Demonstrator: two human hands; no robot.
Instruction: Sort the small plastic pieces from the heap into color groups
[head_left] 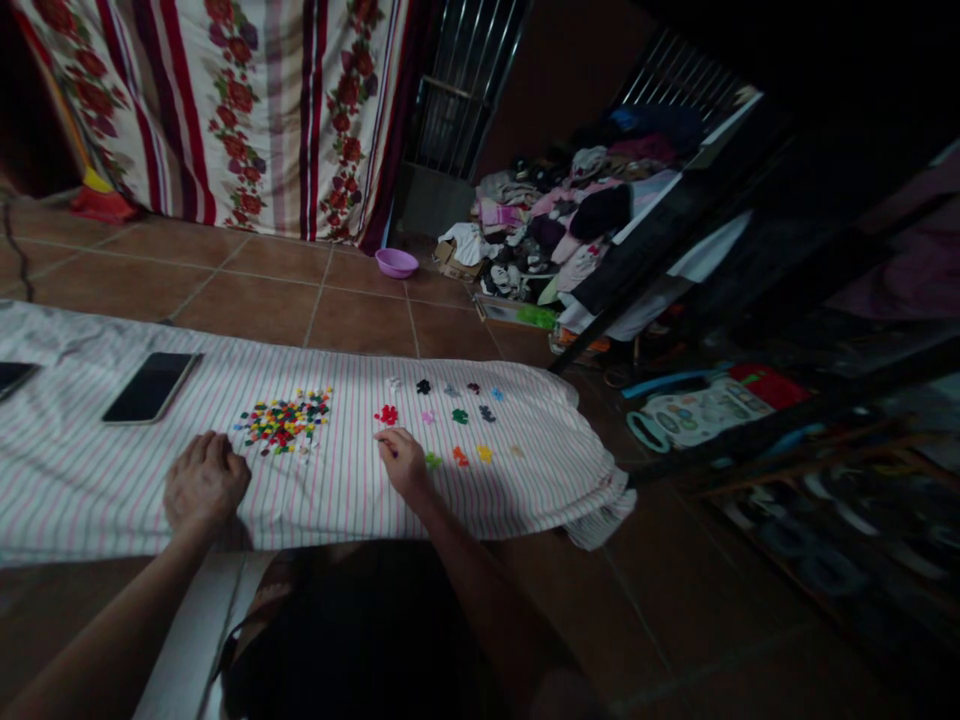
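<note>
My left hand (206, 482) rests palm down on the striped cloth, its fingers loosely bent and nothing visible in them. Just beyond it lies a mixed heap of tiny coloured pieces (285, 422). My right hand (403, 460) is over the sorted groups, thumb and fingers pinched together; whatever is between them is too small to make out. Right above its fingertips is a red group (386, 414). Pink (427, 417), dark green (460, 416) and dark grey (487, 413) groups continue that row. Nearer me are light green (432, 460), orange (460, 456) and yellow (484, 453) groups.
A striped cloth (345, 500) covers the long table. One phone (152, 388) lies left of the heap, and another dark device (13, 376) sits at the left edge. A purple basin (396, 263) stands on the tiled floor, near piled clothes (555, 215).
</note>
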